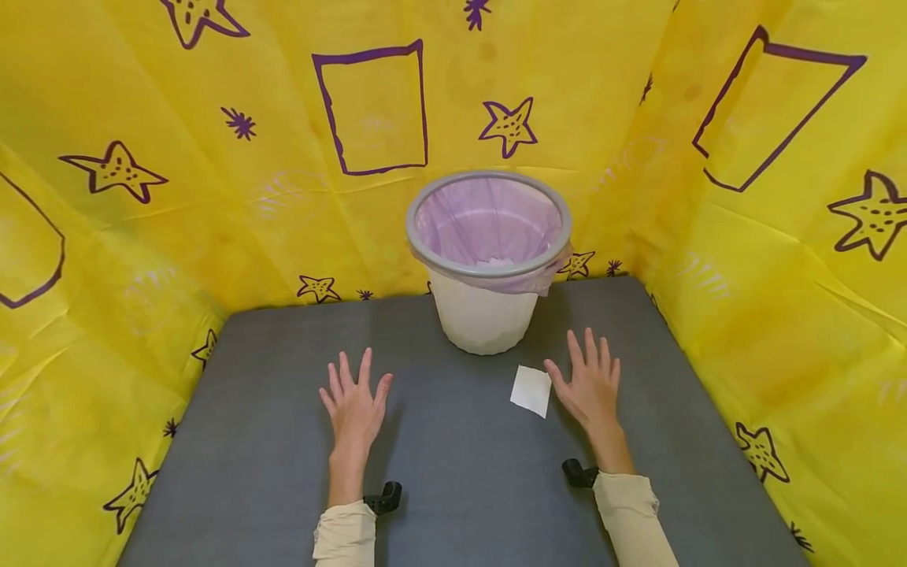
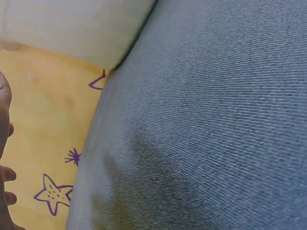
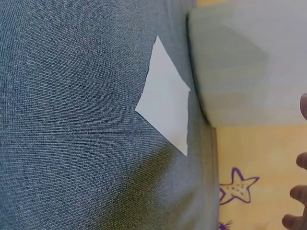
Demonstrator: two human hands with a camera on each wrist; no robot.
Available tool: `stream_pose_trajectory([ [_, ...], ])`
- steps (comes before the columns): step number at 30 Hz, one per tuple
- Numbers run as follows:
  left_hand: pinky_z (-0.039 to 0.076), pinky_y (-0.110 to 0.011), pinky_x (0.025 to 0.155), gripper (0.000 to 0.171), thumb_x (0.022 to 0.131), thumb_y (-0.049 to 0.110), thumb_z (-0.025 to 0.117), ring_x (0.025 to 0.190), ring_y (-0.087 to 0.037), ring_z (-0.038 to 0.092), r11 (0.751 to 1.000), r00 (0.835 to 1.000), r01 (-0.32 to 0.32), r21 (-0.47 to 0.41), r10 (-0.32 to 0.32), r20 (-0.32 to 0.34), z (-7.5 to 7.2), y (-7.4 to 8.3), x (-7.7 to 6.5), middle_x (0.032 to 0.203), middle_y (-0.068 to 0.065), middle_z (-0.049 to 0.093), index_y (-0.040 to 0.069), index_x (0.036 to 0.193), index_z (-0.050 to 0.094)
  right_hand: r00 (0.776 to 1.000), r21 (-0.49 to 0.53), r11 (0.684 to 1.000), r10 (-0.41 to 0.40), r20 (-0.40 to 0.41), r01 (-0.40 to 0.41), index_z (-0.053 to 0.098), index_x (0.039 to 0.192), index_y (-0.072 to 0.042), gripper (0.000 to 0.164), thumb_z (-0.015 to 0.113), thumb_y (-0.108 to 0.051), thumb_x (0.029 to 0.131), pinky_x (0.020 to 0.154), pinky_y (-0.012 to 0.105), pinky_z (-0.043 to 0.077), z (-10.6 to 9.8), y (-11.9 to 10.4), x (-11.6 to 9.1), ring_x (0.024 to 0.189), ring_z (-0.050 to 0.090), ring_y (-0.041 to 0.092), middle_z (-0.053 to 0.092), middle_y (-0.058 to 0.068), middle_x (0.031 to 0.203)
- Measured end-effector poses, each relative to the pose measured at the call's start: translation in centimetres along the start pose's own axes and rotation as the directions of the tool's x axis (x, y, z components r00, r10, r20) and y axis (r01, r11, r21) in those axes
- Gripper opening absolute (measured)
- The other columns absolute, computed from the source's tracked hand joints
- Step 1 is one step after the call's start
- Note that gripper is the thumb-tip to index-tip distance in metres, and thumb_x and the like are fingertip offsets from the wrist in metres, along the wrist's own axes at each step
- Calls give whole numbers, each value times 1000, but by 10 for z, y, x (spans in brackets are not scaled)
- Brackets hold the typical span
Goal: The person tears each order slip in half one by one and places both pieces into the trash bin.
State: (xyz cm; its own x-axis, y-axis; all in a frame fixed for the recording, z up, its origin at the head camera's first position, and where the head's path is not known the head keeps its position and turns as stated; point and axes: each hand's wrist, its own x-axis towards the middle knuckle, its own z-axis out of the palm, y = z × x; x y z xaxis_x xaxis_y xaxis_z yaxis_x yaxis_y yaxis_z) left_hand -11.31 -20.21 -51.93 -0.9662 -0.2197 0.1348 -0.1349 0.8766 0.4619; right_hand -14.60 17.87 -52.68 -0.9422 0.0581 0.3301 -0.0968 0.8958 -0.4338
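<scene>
A small white piece of paper [image 1: 531, 390] lies flat on the grey cloth-covered table, just left of my right hand [image 1: 590, 387]. That hand is spread with straight fingers and holds nothing; its thumb tip overlaps the paper's edge in the head view. In the right wrist view the paper [image 3: 165, 96] lies apart from the fingers [image 3: 298, 193] at the right edge. My left hand [image 1: 357, 411], fingers spread, hovers over the left part of the table with nothing in it. Behind the paper stands a white bin [image 1: 485, 315] with a grey rim and a pinkish-purple liner bag [image 1: 453, 220].
Some white scraps [image 1: 494, 262] show inside the bin. Yellow cloth walls [image 1: 269, 197] with purple stars and frames enclose the table [image 1: 453, 488] at the back and both sides. A black wrist camera [image 1: 383, 498] sits on the left wrist, another [image 1: 579, 473] on the right.
</scene>
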Motion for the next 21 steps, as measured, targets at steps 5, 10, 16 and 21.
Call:
stream_pose_trajectory([
  [5, 8, -73, 111, 68, 95, 60, 45, 150, -45, 5, 999, 999, -41, 10, 41, 1, 7, 20, -8, 163, -18, 10, 34, 154, 22, 999, -17, 999, -27, 31, 28, 39, 149, -18, 72, 58, -53, 88, 107, 73, 21, 9, -14, -17, 143, 25, 45, 32, 17, 157],
  [10, 11, -74, 110, 69, 93, 57, 51, 149, -45, 10, 993, 993, -118, -27, 118, 15, 26, 44, -15, 162, -18, 15, 33, 153, 28, 997, -5, 999, -44, 57, 44, 41, 148, -20, 71, 58, -55, 88, 107, 72, 23, 21, -28, -28, 143, 28, 44, 33, 14, 157],
  [16, 17, -70, 112, 67, 93, 58, 51, 148, -44, 18, 989, 988, -140, -52, 143, 52, 45, 61, -23, 160, -18, 23, 32, 152, 31, 998, 1, 999, -45, 52, 45, 43, 146, -19, 70, 59, -53, 88, 108, 70, 23, 24, -33, -26, 143, 29, 42, 35, 14, 155],
  [21, 41, -59, 103, 64, 95, 51, 54, 135, -41, 42, 963, 955, -256, -88, 266, 132, 75, 97, -21, 148, -21, 42, 27, 150, 34, 990, -35, 998, -50, 132, 55, 48, 143, -13, 65, 63, -48, 89, 107, 70, 27, 34, -31, -17, 139, 35, 45, 41, 18, 151],
])
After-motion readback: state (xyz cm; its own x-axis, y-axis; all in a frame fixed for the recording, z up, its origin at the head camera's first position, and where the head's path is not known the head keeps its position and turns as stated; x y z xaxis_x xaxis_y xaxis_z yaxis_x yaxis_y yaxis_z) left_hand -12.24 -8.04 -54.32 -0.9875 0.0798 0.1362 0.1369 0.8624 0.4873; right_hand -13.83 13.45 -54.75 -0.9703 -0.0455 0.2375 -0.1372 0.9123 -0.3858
